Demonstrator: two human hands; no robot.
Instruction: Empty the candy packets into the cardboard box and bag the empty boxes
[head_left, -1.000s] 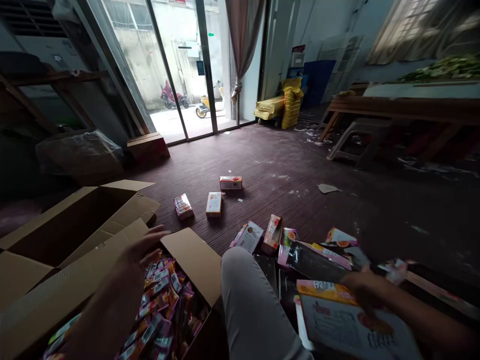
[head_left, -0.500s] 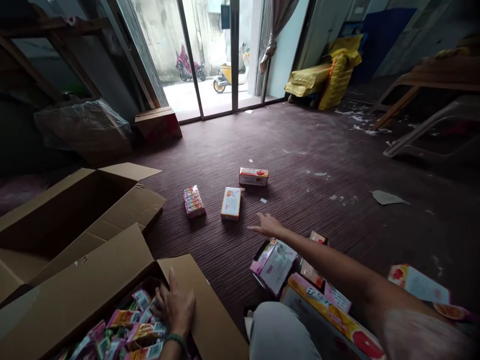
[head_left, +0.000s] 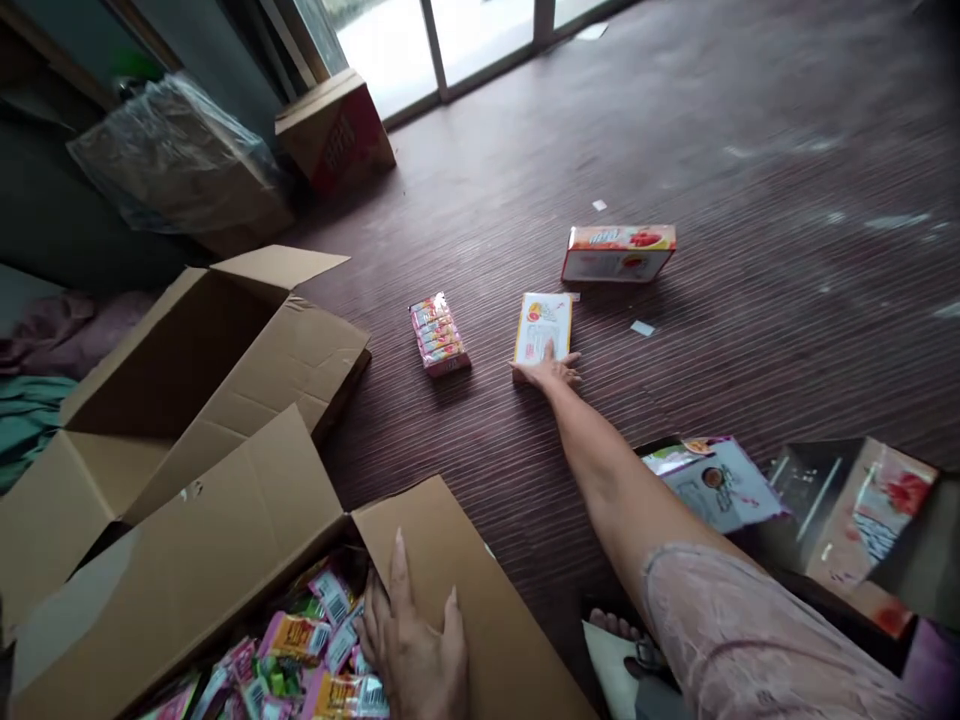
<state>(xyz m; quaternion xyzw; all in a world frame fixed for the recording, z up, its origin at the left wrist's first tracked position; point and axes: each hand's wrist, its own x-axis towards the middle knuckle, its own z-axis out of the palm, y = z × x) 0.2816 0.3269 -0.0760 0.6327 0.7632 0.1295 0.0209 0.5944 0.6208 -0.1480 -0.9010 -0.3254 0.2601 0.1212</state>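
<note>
The right hand reaches out to a small white cardboard box with orange edges and printed fruit on the dark striped floor. Its fingers spread over the box's near end; whether they grasp it firmly, I cannot tell.

The left hand lies against the right flap of a large brown cardboard carton at near left, its fingers extended and grasping nothing visible. Inside that carton is a loose heap of small, shiny pink, orange and green plastic sachets. Beyond it, at left, stands a second brown cardboard carton, flaps up, its interior dark.

Left of the white box sits a shiny pink pack with a row of small wrapped pieces showing on top; farther right lies a long white-and-orange printed box. At near right are a white display box with purple edges and a peach-coloured printed box with a glossy dark side.
</note>
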